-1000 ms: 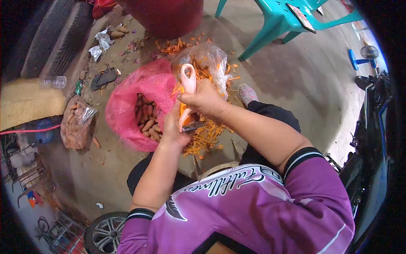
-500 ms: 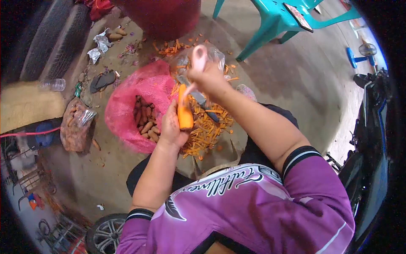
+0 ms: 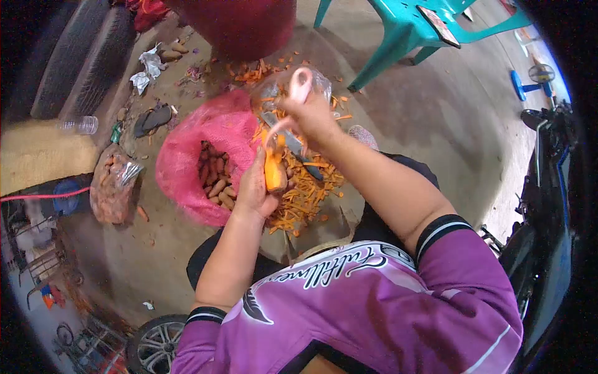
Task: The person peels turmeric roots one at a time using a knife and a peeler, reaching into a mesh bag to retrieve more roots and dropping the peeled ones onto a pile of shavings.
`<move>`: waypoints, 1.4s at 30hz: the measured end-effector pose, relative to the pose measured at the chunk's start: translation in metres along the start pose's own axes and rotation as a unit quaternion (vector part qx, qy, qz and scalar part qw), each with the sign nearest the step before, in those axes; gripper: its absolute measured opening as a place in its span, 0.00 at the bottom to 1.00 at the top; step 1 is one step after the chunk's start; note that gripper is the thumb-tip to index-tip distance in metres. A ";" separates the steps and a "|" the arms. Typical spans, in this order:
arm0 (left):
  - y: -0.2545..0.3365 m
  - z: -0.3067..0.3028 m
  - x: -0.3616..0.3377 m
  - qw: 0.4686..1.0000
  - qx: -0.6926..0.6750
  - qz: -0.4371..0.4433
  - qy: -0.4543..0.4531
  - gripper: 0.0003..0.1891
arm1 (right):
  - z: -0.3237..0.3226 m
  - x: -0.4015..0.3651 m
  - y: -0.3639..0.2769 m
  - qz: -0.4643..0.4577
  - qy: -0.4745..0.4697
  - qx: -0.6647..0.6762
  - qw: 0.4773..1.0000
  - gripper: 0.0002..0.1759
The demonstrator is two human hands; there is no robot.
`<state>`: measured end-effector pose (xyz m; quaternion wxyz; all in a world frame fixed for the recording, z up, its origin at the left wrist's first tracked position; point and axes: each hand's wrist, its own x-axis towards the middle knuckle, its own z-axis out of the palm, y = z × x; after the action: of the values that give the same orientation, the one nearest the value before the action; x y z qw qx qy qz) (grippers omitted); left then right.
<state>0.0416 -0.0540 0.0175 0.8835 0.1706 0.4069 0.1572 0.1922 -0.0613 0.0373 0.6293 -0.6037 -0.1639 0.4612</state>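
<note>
Left hand (image 3: 254, 189), fingers wrapped round orange root (image 3: 275, 169)! Right hand (image 3: 309, 117), fingers closed on pink peeler (image 3: 301, 86), right at root's upper end!

The chair (image 3: 392, 34) at one o'clock is smooth plastic (faintly glossy); the sack (image 3: 180, 146) looks like rough woven plastic.

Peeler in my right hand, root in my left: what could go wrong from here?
The peeler in your right hand could slip and nick your left hand, whose fingers are close to its head. The root looks peeled, so it might slide from your grip. What looks like a knife lies below; reaching down carelessly could cut you.
</note>
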 end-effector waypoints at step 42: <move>0.000 -0.005 -0.004 1.000 -0.002 0.010 -0.007 0.19 | 0.015 -0.022 0.010 0.056 -0.189 -0.128 0.972 0.12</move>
<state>0.0351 -0.0547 0.0165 0.8849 0.1744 0.3987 0.1658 0.1654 -0.0708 0.0391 0.4772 -0.5893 -0.3034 0.5769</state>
